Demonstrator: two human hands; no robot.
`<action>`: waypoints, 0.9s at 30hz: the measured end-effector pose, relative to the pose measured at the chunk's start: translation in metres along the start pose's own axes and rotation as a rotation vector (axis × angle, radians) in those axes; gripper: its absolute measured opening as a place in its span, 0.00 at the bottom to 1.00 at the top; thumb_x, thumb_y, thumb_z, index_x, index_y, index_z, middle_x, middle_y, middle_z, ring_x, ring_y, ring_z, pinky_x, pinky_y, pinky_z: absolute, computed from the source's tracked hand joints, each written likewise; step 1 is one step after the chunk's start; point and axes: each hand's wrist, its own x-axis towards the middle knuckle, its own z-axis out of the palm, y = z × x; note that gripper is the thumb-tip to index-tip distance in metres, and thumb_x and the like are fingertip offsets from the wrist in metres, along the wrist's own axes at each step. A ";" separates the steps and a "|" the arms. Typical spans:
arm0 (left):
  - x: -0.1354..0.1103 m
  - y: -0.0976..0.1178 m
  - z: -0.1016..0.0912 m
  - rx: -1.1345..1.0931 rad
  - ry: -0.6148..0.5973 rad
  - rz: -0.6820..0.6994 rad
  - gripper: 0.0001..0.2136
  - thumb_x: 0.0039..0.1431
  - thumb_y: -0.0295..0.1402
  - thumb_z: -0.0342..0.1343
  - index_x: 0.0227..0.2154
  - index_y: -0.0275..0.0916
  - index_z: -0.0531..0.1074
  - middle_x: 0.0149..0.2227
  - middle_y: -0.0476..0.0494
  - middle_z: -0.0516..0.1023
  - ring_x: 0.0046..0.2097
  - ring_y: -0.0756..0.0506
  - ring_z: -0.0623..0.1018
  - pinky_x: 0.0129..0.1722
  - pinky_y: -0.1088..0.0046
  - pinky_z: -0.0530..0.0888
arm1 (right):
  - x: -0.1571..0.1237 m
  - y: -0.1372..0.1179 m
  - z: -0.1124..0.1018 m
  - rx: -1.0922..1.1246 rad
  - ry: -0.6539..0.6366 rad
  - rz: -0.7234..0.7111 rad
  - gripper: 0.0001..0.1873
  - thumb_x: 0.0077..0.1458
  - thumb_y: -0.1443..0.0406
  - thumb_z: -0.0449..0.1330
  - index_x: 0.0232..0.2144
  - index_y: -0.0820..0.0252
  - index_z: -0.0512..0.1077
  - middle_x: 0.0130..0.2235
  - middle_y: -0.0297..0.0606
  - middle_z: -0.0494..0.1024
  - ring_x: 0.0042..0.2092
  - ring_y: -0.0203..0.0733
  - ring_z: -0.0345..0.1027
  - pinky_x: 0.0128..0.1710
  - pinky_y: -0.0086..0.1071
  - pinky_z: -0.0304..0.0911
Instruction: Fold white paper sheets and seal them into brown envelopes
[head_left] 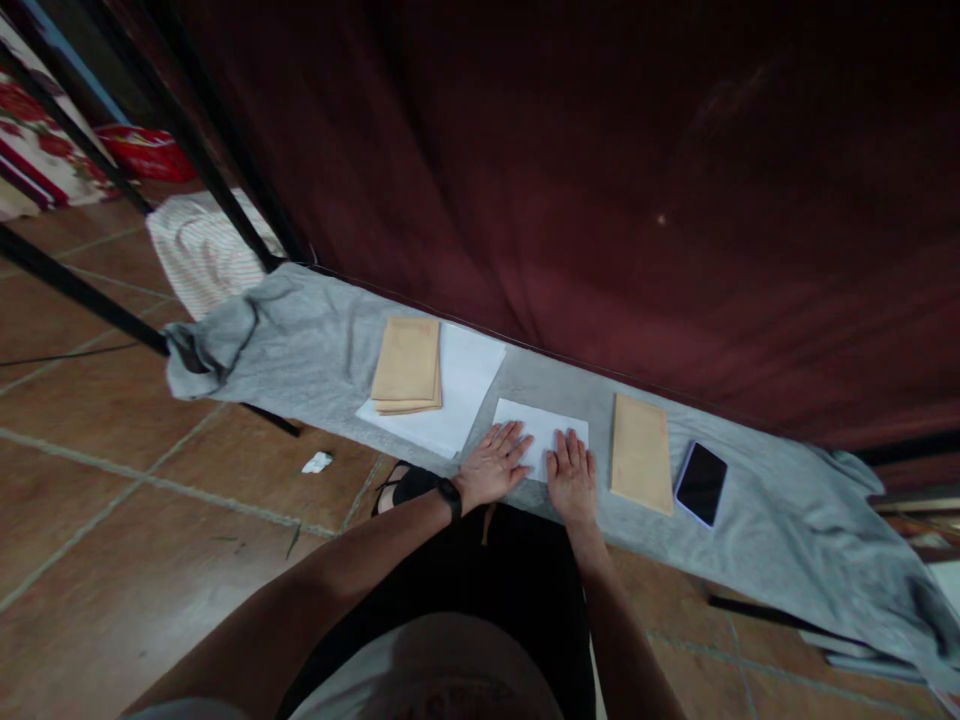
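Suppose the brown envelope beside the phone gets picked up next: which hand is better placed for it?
Probably the right hand: it rests on the white sheet, at the side nearest that brown envelope. The left hand lies farther off, with the right in between.

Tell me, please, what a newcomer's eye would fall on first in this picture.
The left hand and right hand, spread on white paper near centre, would likely draw it first. Next come the dark red curtain across the upper view and the phone right of a brown envelope.
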 end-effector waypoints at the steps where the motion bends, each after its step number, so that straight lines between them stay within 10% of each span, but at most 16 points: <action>1: 0.000 0.000 0.000 -0.002 0.010 0.004 0.27 0.69 0.46 0.46 0.66 0.41 0.59 0.70 0.38 0.55 0.71 0.41 0.53 0.70 0.55 0.49 | 0.000 0.000 0.000 -0.002 0.004 -0.001 0.29 0.70 0.58 0.40 0.68 0.61 0.55 0.69 0.50 0.57 0.68 0.53 0.52 0.65 0.52 0.46; 16: 0.002 0.003 -0.002 0.005 -0.041 -0.026 0.26 0.69 0.43 0.44 0.65 0.37 0.61 0.69 0.36 0.57 0.71 0.40 0.54 0.70 0.54 0.49 | 0.024 -0.032 -0.006 0.051 -0.091 -0.219 0.23 0.69 0.66 0.44 0.63 0.57 0.65 0.69 0.44 0.59 0.70 0.51 0.46 0.66 0.54 0.44; 27: 0.004 -0.001 0.003 0.075 0.001 -0.003 0.27 0.67 0.43 0.47 0.66 0.38 0.59 0.70 0.35 0.57 0.70 0.39 0.57 0.69 0.54 0.53 | 0.038 -0.014 0.004 0.001 -0.004 -0.035 0.26 0.70 0.59 0.45 0.67 0.57 0.59 0.68 0.45 0.61 0.67 0.51 0.54 0.65 0.48 0.48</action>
